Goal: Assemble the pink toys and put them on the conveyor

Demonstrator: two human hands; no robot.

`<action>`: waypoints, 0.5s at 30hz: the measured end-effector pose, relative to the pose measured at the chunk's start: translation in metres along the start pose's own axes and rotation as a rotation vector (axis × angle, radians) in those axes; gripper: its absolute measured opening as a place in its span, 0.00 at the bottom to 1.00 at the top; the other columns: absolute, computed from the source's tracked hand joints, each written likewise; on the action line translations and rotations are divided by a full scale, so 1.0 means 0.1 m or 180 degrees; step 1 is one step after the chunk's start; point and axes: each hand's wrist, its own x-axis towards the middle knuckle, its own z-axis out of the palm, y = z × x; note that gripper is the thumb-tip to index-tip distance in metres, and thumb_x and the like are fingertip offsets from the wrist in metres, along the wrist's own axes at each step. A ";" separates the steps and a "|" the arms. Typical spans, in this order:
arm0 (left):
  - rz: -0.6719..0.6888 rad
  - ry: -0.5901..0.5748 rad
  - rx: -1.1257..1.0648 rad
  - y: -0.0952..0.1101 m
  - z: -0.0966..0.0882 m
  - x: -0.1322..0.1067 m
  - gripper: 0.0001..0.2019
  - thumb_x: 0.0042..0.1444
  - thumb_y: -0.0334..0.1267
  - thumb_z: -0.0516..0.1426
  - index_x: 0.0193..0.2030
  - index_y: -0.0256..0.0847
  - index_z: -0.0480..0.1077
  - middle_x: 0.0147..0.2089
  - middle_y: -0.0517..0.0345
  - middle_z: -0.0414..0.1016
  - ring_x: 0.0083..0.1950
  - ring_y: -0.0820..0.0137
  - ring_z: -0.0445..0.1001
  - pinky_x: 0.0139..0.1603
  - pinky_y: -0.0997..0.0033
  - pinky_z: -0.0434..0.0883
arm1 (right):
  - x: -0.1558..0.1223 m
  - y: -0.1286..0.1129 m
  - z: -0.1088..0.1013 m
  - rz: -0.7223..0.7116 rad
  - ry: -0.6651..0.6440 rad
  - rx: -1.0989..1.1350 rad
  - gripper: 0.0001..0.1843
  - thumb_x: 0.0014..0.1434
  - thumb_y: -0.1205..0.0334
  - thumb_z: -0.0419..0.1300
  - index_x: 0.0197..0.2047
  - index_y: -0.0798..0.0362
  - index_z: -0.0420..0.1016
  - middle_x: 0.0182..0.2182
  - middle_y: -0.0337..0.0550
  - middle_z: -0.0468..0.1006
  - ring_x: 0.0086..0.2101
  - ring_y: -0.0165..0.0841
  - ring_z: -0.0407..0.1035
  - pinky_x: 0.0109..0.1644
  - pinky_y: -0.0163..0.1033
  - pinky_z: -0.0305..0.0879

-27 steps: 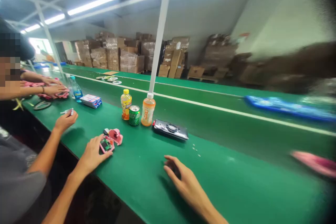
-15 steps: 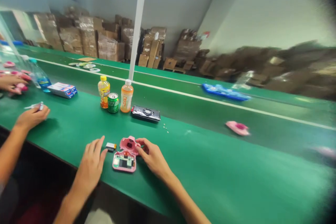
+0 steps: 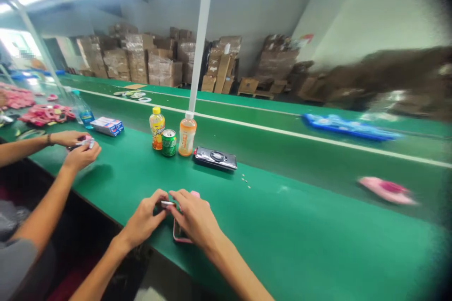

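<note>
Between my two hands is a small flat silver-white battery (image 3: pixel 167 203), lifted off the table. My left hand (image 3: pixel 145 218) pinches it with thumb and fingers from the left. My right hand (image 3: pixel 196 214) closes on its right end, fingers bent over it. Beneath my right hand lies an open pink camera-shaped casing (image 3: pixel 181 240); only its lower rim and a bit of the pink top show, while the circuit board inside is mostly covered.
Behind stand a yellow-capped bottle (image 3: pixel 157 129), a green can (image 3: pixel 169 143), an orange drink bottle (image 3: pixel 187 134) and a black phone-like device (image 3: pixel 215 158). A co-worker's hands (image 3: pixel 79 148) work at left near pink parts (image 3: pixel 47 114). A pink part (image 3: pixel 387 190) and blue tray (image 3: pixel 348 128) lie right.
The battery has been picked up from the table beside the casing. My right hand has let go of the pink casing part and joined my left hand at the battery. The view has shifted left.
</note>
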 end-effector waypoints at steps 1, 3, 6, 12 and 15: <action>-0.0097 0.0138 -0.0201 0.00 0.04 -0.02 0.08 0.65 0.42 0.55 0.46 0.43 0.68 0.43 0.57 0.79 0.46 0.66 0.80 0.49 0.69 0.74 | 0.03 -0.01 0.04 0.0023 -0.0095 -0.0007 0.07 0.68 0.64 0.63 0.50 0.51 0.78 0.43 0.46 0.81 0.42 0.40 0.77 0.43 0.39 0.72; -0.0411 0.0397 -0.0959 0.00 0.12 -0.04 0.14 0.63 0.46 0.59 0.50 0.41 0.68 0.46 0.53 0.81 0.47 0.64 0.81 0.50 0.67 0.76 | 0.03 -0.01 0.12 0.0053 0.0029 0.0047 0.03 0.69 0.65 0.62 0.46 0.52 0.78 0.41 0.45 0.81 0.41 0.38 0.76 0.43 0.38 0.71; -0.0990 0.0503 -0.2341 0.01 0.22 -0.05 0.28 0.55 0.52 0.67 0.56 0.35 0.72 0.47 0.45 0.83 0.46 0.60 0.83 0.50 0.63 0.78 | -0.08 0.01 0.18 -0.0047 0.0385 -0.0070 0.05 0.71 0.65 0.59 0.45 0.53 0.77 0.38 0.47 0.79 0.39 0.38 0.74 0.42 0.39 0.70; -0.1253 0.0552 -0.2893 0.06 0.25 -0.04 0.33 0.50 0.53 0.71 0.58 0.34 0.77 0.48 0.42 0.84 0.45 0.57 0.83 0.48 0.62 0.79 | -0.10 0.05 0.10 -0.0301 0.0367 0.0942 0.07 0.71 0.64 0.61 0.51 0.50 0.77 0.46 0.46 0.78 0.45 0.36 0.73 0.51 0.39 0.71; -0.1086 0.0321 -0.3022 0.07 0.23 -0.04 0.30 0.52 0.52 0.71 0.56 0.34 0.79 0.49 0.41 0.84 0.46 0.55 0.83 0.49 0.58 0.80 | 0.00 0.08 0.04 -0.0070 0.0315 0.1289 0.10 0.71 0.70 0.58 0.50 0.50 0.78 0.45 0.43 0.79 0.45 0.34 0.74 0.53 0.38 0.70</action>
